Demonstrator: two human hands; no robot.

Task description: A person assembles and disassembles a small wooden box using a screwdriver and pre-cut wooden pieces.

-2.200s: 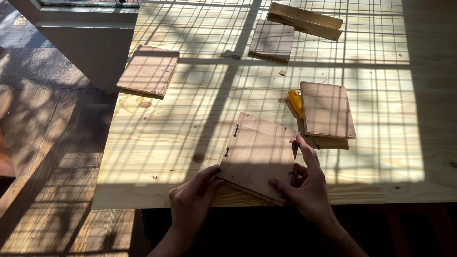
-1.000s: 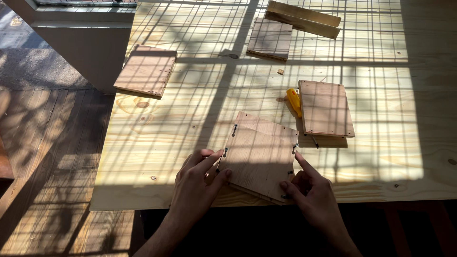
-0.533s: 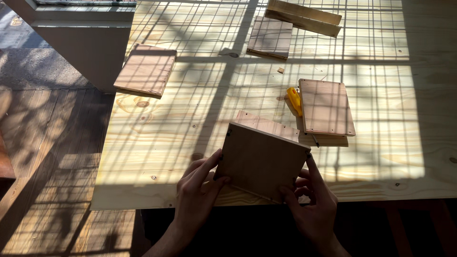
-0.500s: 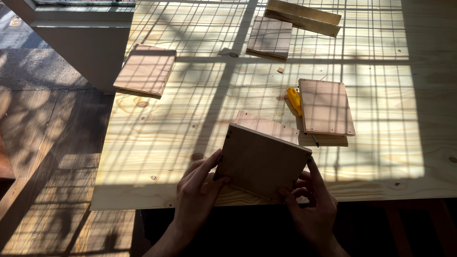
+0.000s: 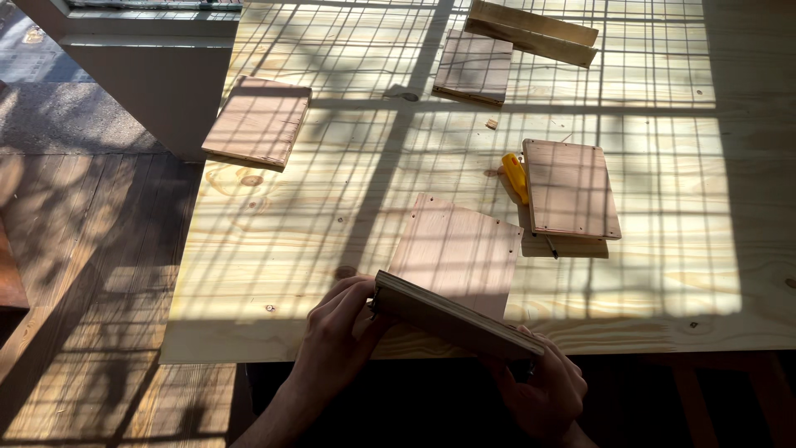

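Pale plywood fills the head view: a wide pine tabletop (image 5: 274, 241) striped with window-grid shadows. At the lower centre of the frame, both hands tilt a plywood panel (image 5: 452, 314) up on its near edge, so its layered edge faces the camera. The left hand (image 5: 336, 332) curls its fingers around the panel's left end; the right hand (image 5: 543, 390) wraps the right end from below, fingers closed on it. Just behind, a second flat panel (image 5: 460, 249) lies on the table, touching the raised one. To the right of centre lies another panel (image 5: 570, 189) with small holes near its corners, a yellow-handled screwdriver (image 5: 516, 177) just beside its left edge. At the upper left a board (image 5: 257, 121) overhangs the table edge. At the top centre sit a smaller board (image 5: 474, 66) and a long wooden strip (image 5: 531, 31).
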